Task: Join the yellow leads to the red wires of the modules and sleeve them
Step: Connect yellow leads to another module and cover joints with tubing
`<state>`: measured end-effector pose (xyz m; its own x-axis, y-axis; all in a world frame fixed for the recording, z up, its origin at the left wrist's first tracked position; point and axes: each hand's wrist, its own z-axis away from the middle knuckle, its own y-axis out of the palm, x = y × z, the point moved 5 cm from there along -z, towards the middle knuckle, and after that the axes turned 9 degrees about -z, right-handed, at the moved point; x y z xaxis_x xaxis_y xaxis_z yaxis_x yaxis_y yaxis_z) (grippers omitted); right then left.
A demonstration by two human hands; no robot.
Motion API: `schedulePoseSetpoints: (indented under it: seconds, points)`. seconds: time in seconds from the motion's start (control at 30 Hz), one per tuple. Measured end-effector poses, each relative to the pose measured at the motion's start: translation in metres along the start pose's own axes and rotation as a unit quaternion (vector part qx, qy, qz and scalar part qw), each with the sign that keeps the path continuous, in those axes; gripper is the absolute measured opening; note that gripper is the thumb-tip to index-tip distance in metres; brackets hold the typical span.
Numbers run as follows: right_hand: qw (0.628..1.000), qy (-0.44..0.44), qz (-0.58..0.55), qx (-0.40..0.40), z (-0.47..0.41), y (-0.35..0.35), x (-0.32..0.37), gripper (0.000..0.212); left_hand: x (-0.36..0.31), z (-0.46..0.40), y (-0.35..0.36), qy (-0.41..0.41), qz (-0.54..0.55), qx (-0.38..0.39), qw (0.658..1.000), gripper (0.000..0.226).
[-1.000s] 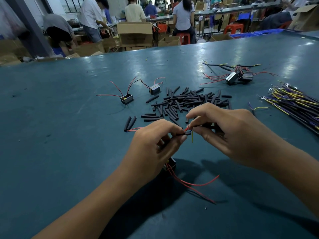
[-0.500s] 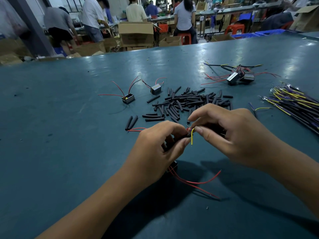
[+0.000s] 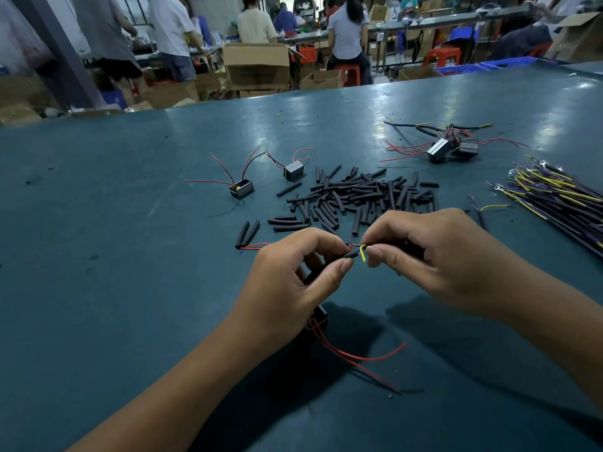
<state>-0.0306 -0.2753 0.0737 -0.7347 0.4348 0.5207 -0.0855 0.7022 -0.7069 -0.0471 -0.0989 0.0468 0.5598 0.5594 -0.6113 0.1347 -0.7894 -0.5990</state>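
Both hands meet just above the worktop [image 3: 98, 256], close to the near edge of the sleeve pile [image 3: 359, 197]. The left hand [image 3: 293, 282] pinches a short black sleeve [image 3: 349, 255] between thumb and forefinger, its other fingers curled. The right hand [image 3: 434, 256] pinches the yellow lead [image 3: 363, 252], whose bent tip pokes down in the small gap between the two thumbs. A red wire [image 3: 351, 246] shows right there at the fingertips. Under the left wrist sits a black module [image 3: 318, 318], its red wires trailing toward me across the worktop. Two more modules [image 3: 241, 188] lie beyond, left of the pile; a bundle of leads [image 3: 554, 194] lies far right.
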Motion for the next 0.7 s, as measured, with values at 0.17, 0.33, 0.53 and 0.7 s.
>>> schedulePoseSetpoints:
  seconds: [0.17,0.33,0.53,0.7]
  points:
    - [1.000,-0.010,0.017,0.022,0.0003,0.0029,0.0040,0.013,-0.0021,-0.0002,-0.0019,0.008,-0.013,-0.019,1.000,0.008]
    - [0.999,-0.021,0.034,0.029,0.0011,0.0030,0.0057,0.016,-0.0029,0.0001,-0.0023,0.022,-0.013,-0.020,0.999,0.009]
    - [0.999,-0.007,0.033,0.027,0.0014,0.0003,0.0040,0.014,-0.0051,0.0008,-0.0063,0.067,-0.051,-0.030,0.996,0.013]
    - [1.000,0.006,0.011,0.003,0.0025,-0.0043,0.0031,0.012,-0.0041,0.0026,-0.0064,0.070,-0.036,-0.055,0.995,0.010]
